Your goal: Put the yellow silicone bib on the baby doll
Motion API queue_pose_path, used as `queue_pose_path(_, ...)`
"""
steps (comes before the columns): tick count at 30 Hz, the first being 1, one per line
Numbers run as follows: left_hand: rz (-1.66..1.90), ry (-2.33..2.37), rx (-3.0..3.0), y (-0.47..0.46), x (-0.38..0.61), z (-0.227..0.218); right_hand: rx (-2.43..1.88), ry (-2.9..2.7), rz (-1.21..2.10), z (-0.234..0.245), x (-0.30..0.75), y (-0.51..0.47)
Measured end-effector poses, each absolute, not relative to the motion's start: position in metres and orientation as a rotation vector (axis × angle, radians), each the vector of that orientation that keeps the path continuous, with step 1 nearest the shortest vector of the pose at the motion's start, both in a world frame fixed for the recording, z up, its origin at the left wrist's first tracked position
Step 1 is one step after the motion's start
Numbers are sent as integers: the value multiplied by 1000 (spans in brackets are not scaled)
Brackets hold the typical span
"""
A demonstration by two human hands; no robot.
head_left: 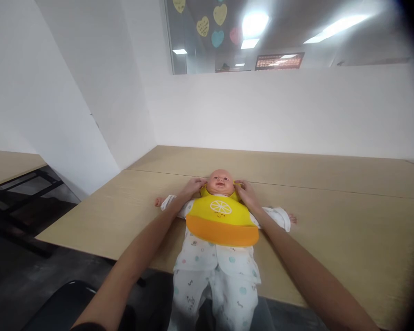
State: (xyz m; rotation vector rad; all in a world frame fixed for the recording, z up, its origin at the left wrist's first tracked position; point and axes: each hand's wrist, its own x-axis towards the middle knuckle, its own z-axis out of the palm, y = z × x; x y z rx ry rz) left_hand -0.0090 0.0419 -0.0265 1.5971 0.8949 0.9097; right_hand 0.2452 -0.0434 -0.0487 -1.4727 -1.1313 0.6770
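A baby doll (220,181) in white patterned pyjamas lies on its back on the wooden table (331,220), legs hanging over the near edge. A yellow and orange bib (221,218) with a lemon slice print covers its chest. My left hand (192,187) rests beside the doll's neck on the left, fingers curled at the bib's neck strap. My right hand (246,193) is at the neck on the right, fingers closed on the other end of the strap. Both strap ends are hidden by the fingers.
A white wall (279,110) runs behind the table, with a glass pane with heart stickers (210,25) above. A second table (10,165) stands at the left across a dark floor gap. A dark chair seat (65,303) is below my left arm.
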Motion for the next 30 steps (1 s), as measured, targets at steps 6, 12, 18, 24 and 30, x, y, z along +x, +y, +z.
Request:
queue_pose_path(6, 1038, 1000, 1657, 54, -11, -35, -1467, -1175, 573, -51, 247, -40)
queue_pose_path(12, 1171, 941, 1549, 60, -10, -40, -1394, -1127, 524, -59, 251, -35)
queue_pose_path(18, 1106, 983, 1581, 62, -12, -47, -1531, -1187, 611, -58, 251, -37)
queue_pose_path(24, 981, 1055, 1609, 60, -8, -48, -1558, -1278, 649, -53, 249, -43)
queue_pose_path(30, 942, 1119, 1793, 57, -7, -41, -1598, -1311, 609, -50, 249, -43)
